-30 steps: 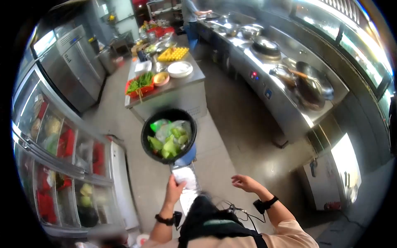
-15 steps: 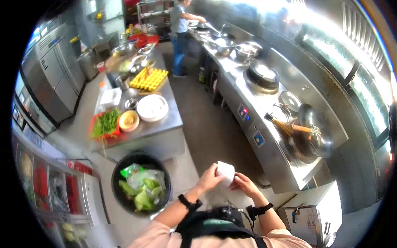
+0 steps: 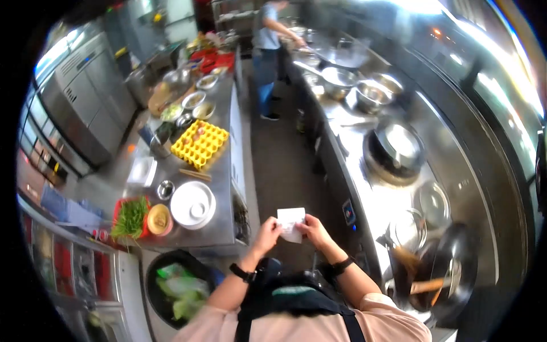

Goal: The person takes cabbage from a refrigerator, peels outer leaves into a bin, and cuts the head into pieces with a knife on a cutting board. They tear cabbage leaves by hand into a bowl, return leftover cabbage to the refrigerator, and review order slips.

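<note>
A small white paper slip (image 3: 292,223) with faint print is stretched between my two hands, over the aisle floor. My left hand (image 3: 268,232) pinches its left edge, and my right hand (image 3: 313,229) pinches the right edge. To the left, at the near end of the steel table (image 3: 223,225), stands a stack of white bowls (image 3: 185,215). Beside it are a yellowish bowl (image 3: 159,220) and a red basket of leafy greens (image 3: 131,219). Below the table corner sits a black tub (image 3: 156,285) with lettuce and plastic bags inside.
A yellow egg tray (image 3: 200,143) lies on the table. Along the right runs a steel stove counter with a lidded wok (image 3: 399,145), metal bowls (image 3: 373,96) and a dark wok (image 3: 456,268) near me. A co-worker (image 3: 268,51) stands at the far end of the counter.
My view has shifted forward along the aisle. The paper, bunched before, is now spread out facing me, with both hands on its edges. The co-worker's arm reaches to a pan handle.
</note>
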A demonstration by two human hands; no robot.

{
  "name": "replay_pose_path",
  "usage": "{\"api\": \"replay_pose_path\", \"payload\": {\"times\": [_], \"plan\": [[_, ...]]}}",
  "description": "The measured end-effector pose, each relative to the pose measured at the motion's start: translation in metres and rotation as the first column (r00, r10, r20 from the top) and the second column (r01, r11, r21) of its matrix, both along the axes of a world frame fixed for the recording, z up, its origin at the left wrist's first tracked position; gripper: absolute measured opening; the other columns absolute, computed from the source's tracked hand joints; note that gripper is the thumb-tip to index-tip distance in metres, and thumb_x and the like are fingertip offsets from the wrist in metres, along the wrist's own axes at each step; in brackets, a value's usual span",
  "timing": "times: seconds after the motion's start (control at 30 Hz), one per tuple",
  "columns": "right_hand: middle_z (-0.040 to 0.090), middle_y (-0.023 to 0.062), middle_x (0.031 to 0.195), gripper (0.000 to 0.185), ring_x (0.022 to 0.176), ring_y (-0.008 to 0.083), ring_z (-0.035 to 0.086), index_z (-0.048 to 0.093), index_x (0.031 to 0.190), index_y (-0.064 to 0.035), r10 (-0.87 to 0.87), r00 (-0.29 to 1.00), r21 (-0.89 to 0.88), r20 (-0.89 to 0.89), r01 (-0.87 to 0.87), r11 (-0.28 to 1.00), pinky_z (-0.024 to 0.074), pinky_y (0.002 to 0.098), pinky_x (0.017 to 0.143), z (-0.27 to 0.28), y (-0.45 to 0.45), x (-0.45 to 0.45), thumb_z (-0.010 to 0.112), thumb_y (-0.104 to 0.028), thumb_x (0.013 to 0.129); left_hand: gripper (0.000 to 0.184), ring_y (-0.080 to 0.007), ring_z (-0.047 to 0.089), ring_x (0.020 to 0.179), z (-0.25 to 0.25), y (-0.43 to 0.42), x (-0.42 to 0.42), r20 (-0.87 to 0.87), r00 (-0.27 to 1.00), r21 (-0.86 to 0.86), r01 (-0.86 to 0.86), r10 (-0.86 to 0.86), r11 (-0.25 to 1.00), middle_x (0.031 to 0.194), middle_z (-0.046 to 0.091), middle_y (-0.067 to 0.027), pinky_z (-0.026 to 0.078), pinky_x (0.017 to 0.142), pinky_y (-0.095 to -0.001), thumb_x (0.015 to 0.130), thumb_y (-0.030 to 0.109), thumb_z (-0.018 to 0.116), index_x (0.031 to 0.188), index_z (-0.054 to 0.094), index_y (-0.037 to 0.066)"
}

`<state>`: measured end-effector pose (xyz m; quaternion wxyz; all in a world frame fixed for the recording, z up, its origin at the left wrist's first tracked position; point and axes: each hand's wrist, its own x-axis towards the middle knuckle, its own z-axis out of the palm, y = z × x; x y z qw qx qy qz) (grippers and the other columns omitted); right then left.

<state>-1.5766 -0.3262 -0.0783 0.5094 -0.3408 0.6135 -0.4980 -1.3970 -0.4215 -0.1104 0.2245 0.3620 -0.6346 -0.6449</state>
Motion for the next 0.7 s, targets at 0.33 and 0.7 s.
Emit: {"api": "replay_pose_path", "payload": {"times": [0.33,0.7], "plan": [[0.064,0.0032,0.101,0.026,0.087,0.0109,0.059,0.056,0.117,-0.0016,0.088,0.984,-0.152,0.154,-0.065,0.986,0.0489,0.0253,0.076,-0.028,-0.336,-0.12,0.061,-0.003,0.091,0.031,-0.0139,0.049,0.057,-0.034,-0.309,-0.124,-0.076,0.953,-0.354,-0.301,0.293,0.886,0.062,0.055,-0.0124,0.042,0.052,-0.0335,0.084,0.021,0.074,0.073,0.054,0.0],[0.064,0.0113,0.105,0.032,0.096,0.0248,0.066,0.05,0.122,0.0008,0.025,0.966,-0.124,0.259,0.008,0.992,0.0588,0.0382,0.076,-0.037,-0.668,-0.281,0.05,0.001,0.091,0.021,-0.0187,0.06,0.054,-0.027,-0.628,-0.259,-0.082,0.847,-0.067,-0.53,0.525,0.845,0.068,0.06,-0.0133,0.045,0.041,-0.0334,0.093,0.016,0.061,0.087,0.051,-0.001]]}}
